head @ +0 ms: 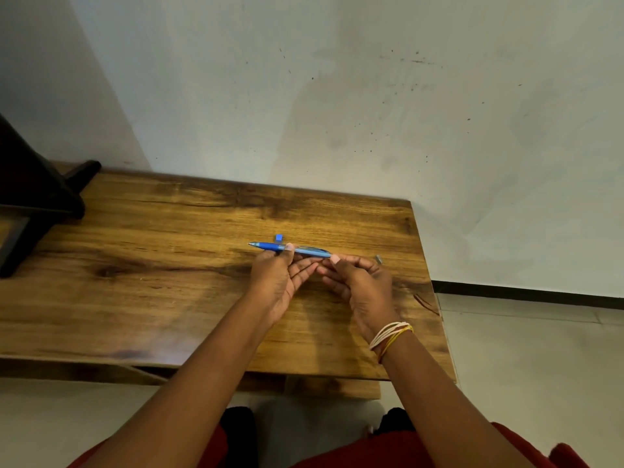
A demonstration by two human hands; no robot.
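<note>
A blue pen (pixel 305 250) lies level just above the wooden table (pixel 152 265), its tip pointing left. My left hand (pixel 278 282) pinches the pen near the tip end between thumb and fingers. My right hand (pixel 361 285) pinches the pen's rear end with its thumb on top; several thread bands circle that wrist. A small blue piece (pixel 278 237) lies on the table just behind the pen. A small grey metal piece (pixel 379 259) lies on the table to the right of my right hand.
A black stand (pixel 37 204) occupies the table's far left. A white wall rises behind the table. The table's right edge (pixel 429 282) drops to a tiled floor. My red-clothed knees show at the bottom.
</note>
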